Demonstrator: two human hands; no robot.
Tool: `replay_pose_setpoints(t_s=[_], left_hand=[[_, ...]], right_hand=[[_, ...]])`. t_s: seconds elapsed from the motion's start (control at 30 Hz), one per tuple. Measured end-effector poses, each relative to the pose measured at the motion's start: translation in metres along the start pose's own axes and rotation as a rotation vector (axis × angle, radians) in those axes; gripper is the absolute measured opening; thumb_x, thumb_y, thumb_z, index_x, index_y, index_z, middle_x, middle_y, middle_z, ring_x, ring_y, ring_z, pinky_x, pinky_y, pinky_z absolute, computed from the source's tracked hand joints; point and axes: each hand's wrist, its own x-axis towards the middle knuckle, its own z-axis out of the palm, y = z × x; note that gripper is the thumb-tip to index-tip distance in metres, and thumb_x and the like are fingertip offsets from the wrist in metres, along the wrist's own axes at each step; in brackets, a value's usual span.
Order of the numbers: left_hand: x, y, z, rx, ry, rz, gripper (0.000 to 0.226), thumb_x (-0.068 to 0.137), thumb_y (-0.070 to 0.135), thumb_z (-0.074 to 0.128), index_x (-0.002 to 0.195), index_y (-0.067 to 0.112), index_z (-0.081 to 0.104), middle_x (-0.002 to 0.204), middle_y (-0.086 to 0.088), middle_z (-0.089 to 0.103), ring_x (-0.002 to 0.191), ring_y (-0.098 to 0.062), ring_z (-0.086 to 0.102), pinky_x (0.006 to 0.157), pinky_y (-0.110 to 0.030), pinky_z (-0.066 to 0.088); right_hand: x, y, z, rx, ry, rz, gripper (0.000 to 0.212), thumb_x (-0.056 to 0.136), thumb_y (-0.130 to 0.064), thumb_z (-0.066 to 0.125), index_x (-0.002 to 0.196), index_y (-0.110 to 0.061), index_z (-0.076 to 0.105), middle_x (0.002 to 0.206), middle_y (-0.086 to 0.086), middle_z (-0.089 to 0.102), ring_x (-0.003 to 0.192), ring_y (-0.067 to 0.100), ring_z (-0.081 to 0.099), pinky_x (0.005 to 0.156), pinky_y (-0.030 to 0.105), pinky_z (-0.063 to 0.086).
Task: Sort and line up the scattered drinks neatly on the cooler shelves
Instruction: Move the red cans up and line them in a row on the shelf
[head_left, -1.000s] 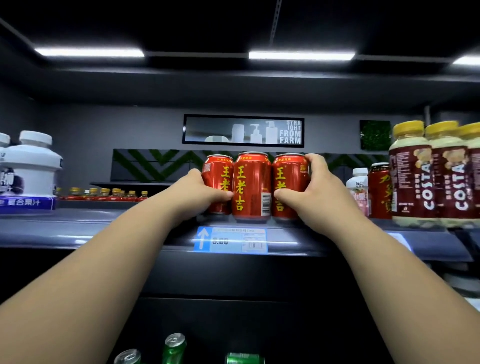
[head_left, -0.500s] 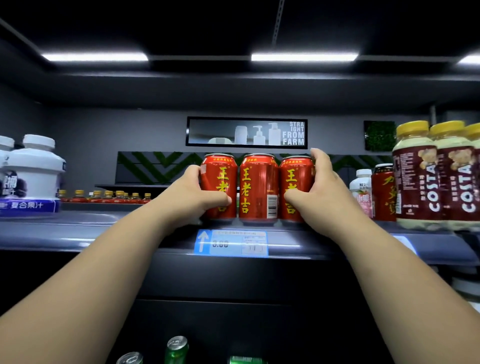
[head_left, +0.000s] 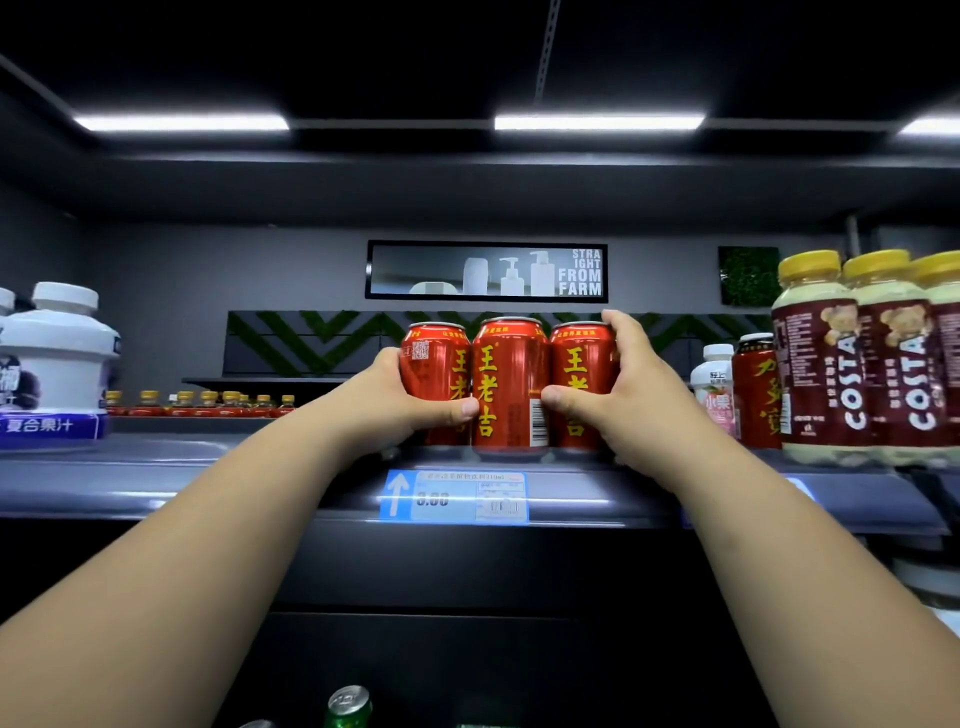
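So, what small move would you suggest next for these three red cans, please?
Probably turn the left can, gripped by the left hand, until its yellow lettering faces front: its code patch shows forward, while the middle can and the right can, gripped by the right hand, stand close alongside.

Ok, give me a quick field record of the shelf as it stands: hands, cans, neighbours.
left hand: grips left can, thumb across its front
right hand: grips right can, thumb in front, fingers round its far side
middle can: upright between the two
row: three red cans side by side near the front of the shelf, above the price tag
right of row: small white bottle, dark red can, Costa bottles
left of row: white jug
below: green can
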Motion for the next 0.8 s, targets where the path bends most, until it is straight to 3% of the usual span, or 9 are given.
replay_pose_setpoints(t_s=[0.13,0.23,0.3,0.37,0.43,0.57,0.63,0.7,0.8], left_hand=[[0.001,0.004,0.006,-0.033,0.007,0.039,0.071,0.058,0.056,0.087,0.114,0.030,0.052,0.103,0.007,0.069,0.090,-0.011,0.070,0.075,-0.039,0.061],[0.007,-0.002,0.007,-0.032,0.037,0.066,0.105,0.039,0.073,0.089,0.127,0.031,0.051,0.111,0.009,0.071,0.099,-0.011,0.070,0.091,-0.040,0.056],[0.009,-0.006,0.004,-0.037,0.031,0.070,0.113,0.037,0.078,0.086,0.131,0.030,0.046,0.115,0.009,0.068,0.104,-0.012,0.068,0.094,-0.041,0.054],[0.001,-0.002,0.003,-0.040,0.011,0.048,0.114,0.041,0.076,0.085,0.134,0.029,0.038,0.119,0.009,0.064,0.106,-0.011,0.065,0.091,-0.040,0.055],[-0.003,-0.001,0.003,-0.024,0.011,0.038,0.106,0.051,0.068,0.086,0.135,0.031,0.034,0.119,0.009,0.062,0.103,-0.012,0.064,0.081,-0.037,0.058],[0.001,-0.002,0.004,0.004,0.084,-0.002,0.095,0.065,0.049,0.087,0.138,0.027,0.030,0.118,0.005,0.058,0.100,-0.015,0.062,0.070,-0.034,0.057],[0.007,-0.005,0.003,0.014,0.092,-0.024,0.104,0.055,0.058,0.090,0.137,0.026,0.034,0.117,0.004,0.061,0.101,-0.017,0.064,0.075,-0.038,0.058],[0.010,-0.007,0.002,0.032,0.081,-0.039,0.116,0.040,0.072,0.089,0.135,0.027,0.039,0.117,0.006,0.065,0.103,-0.018,0.067,0.088,-0.045,0.057],[0.017,-0.014,0.001,0.071,0.061,-0.022,0.123,0.031,0.081,0.085,0.136,0.033,0.042,0.122,0.007,0.067,0.107,-0.017,0.067,0.095,-0.046,0.054]], right_hand=[[0.000,0.000,-0.001,0.047,-0.030,0.015,0.114,0.065,-0.060,0.082,0.153,-0.042,0.012,0.145,-0.005,0.045,0.119,0.020,0.054,0.089,0.054,0.056],[0.000,0.001,0.000,0.066,-0.032,0.012,0.126,0.053,-0.071,0.080,0.154,-0.041,0.011,0.147,-0.005,0.045,0.124,0.018,0.051,0.097,0.049,0.053],[0.001,0.004,0.001,0.066,-0.009,-0.003,0.114,0.065,-0.059,0.082,0.154,-0.039,0.014,0.147,-0.004,0.045,0.125,0.017,0.050,0.103,0.041,0.047],[0.002,0.007,0.002,0.059,-0.002,-0.018,0.102,0.076,-0.045,0.081,0.154,-0.039,0.016,0.144,-0.004,0.047,0.123,0.016,0.051,0.103,0.039,0.045],[0.003,0.008,0.001,0.057,-0.004,-0.022,0.097,0.080,-0.042,0.078,0.154,-0.039,0.015,0.140,-0.004,0.049,0.121,0.018,0.053,0.103,0.043,0.047],[-0.001,0.002,0.000,0.044,-0.006,0.005,0.111,0.066,-0.067,0.076,0.153,-0.041,0.013,0.148,-0.005,0.044,0.128,0.019,0.049,0.106,0.049,0.045],[-0.003,-0.001,0.000,-0.011,0.000,0.008,0.118,0.059,-0.073,0.076,0.153,-0.039,0.011,0.150,-0.005,0.042,0.130,0.020,0.048,0.105,0.048,0.045],[-0.003,-0.003,0.000,-0.052,0.006,0.008,0.120,0.060,-0.072,0.077,0.153,-0.037,0.011,0.150,-0.003,0.041,0.131,0.021,0.047,0.104,0.047,0.045],[-0.002,-0.001,-0.001,-0.052,0.008,0.000,0.118,0.062,-0.066,0.080,0.154,-0.036,0.012,0.150,-0.002,0.041,0.131,0.021,0.047,0.104,0.044,0.044]])
